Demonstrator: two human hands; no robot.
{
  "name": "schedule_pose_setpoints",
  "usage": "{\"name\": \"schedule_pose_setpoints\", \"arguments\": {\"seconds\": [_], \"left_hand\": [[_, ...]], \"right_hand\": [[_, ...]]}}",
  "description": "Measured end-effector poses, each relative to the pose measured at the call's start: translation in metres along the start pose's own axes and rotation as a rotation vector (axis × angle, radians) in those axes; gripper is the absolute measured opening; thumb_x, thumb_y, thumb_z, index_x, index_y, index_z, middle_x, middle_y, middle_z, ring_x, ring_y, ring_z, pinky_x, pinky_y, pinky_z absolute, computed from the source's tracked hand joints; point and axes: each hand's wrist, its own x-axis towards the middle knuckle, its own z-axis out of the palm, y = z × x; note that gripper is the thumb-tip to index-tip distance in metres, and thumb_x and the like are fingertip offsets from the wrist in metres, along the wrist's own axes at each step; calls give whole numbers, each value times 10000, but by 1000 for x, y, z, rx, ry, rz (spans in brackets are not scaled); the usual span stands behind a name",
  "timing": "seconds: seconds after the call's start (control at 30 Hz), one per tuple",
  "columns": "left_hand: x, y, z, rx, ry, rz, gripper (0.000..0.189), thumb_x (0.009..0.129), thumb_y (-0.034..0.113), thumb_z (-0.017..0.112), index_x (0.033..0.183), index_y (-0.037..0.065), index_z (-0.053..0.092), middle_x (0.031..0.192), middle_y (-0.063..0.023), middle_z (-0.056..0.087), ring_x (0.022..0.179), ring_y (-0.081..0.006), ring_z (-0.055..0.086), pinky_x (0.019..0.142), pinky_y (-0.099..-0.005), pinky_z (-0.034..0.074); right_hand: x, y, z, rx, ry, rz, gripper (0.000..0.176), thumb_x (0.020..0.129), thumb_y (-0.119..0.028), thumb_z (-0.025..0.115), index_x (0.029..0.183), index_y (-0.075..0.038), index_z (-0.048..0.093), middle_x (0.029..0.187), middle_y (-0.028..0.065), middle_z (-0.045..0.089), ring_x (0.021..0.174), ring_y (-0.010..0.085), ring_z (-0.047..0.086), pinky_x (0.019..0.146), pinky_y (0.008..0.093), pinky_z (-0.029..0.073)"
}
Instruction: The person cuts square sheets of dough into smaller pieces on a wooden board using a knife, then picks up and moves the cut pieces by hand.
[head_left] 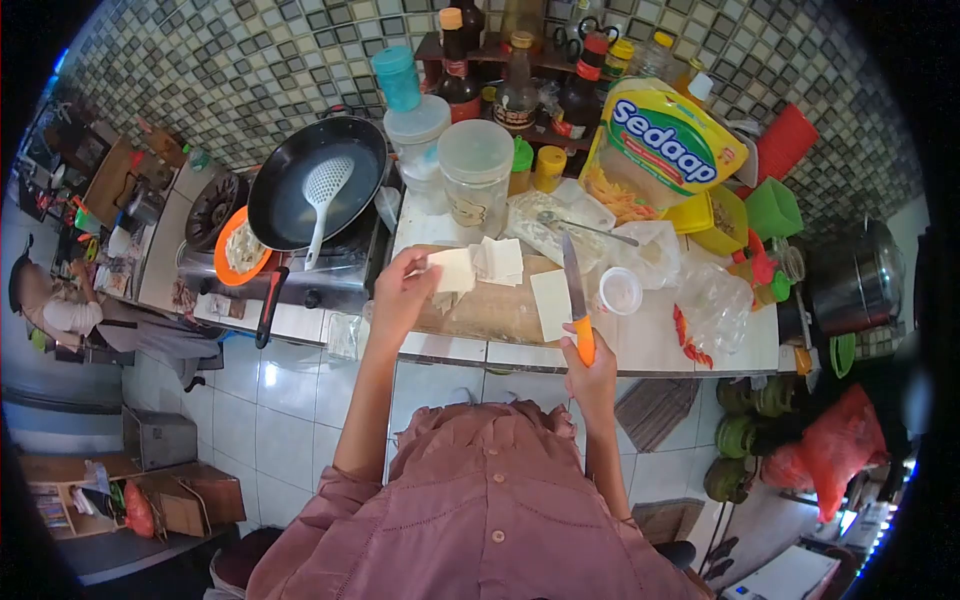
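Note:
Between the fingers of my left hand point(400, 290) is a pale square wrapper sheet point(452, 270), raised over the near left part of a wooden cutting board point(490, 318). More cut sheets lie in a small stack point(500, 260) just right of it. My right hand point(590, 375) grips a knife by its orange handle point(584, 342), its blade point(572, 270) pointing away from me. Beneath the blade, a longer pale strip point(551, 303) rests on the board's right end. A small white cup point(620, 291) stands right of the knife.
On the stove at left sit a black pan point(275, 190) with a white slotted spatula point(325, 185) and an orange plate point(243, 250). Behind the board are a clear jar point(475, 175), a floury bag with a spoon point(585, 228) and a yellow Sedaap pack point(665, 140). Red chillies point(688, 340) lie at right.

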Motion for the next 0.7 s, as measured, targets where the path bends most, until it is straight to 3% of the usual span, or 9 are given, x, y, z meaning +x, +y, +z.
{"name": "schedule_pose_setpoints", "arguments": {"seconds": [0.07,0.1,0.17,0.2,0.33,0.43,0.57,0.63,0.7], "left_hand": [[11,11,21,150,-134,2,315,830,110,621,1100,-25,531,976,-122,635,905,-175,615,806,-264,473],[13,7,28,149,-143,3,315,830,110,621,1100,-25,531,976,-122,635,905,-175,615,806,-264,473],[18,-6,44,561,-69,345,346,828,118,621,1140,5,524,1060,-136,607,943,-247,595,810,-341,465],[16,-3,52,596,-21,442,349,810,105,617,1136,9,536,1083,-169,589,999,-324,560,854,-390,439],[6,0,81,701,-184,582,350,782,104,623,1113,12,555,1012,-162,599,949,-335,548,847,-391,435],[-1,-8,110,758,-333,545,388,770,155,654,1117,19,549,1034,-145,589,946,-324,532,823,-403,436],[-4,-24,139,940,-294,543,482,744,235,689,1153,40,525,1086,-125,555,986,-306,501,825,-412,422],[-3,-20,145,1039,-326,365,557,709,295,720,1167,61,505,1117,-114,519,1025,-309,470,838,-422,403],[-1,-19,148,1063,-339,325,571,688,300,738,1155,65,507,1098,-113,515,1024,-315,466,843,-426,397]], "right_hand": [[-3,1,-3,-8,18,14,183,864,-124,581,1018,-29,610,520,-41,395,421,39,345,408,231,278],[-5,1,-5,-16,26,28,184,863,-125,581,1018,-28,610,520,-38,394,423,39,345,409,231,277],[-7,10,-10,-28,61,5,182,863,-127,583,1014,-27,609,516,-36,399,414,42,353,401,232,281],[-8,12,-12,-40,88,-19,180,864,-129,584,1010,-26,608,512,-33,403,404,45,360,393,232,286],[-15,8,-21,21,143,79,171,864,-129,584,1000,-27,608,504,-28,415,382,51,375,373,232,296],[-15,14,-23,33,168,76,164,865,-128,582,994,-29,608,498,-26,423,367,55,385,358,233,303],[-17,21,-23,40,164,41,163,882,-106,562,1013,-11,584,515,-34,400,333,46,353,324,223,255],[-16,27,-24,36,173,29,158,881,-104,563,1007,-12,586,509,-35,398,333,48,356,325,226,257],[-16,32,-23,-23,195,-5,150,879,-102,563,995,-11,591,497,-38,395,334,50,364,328,229,259]]}}
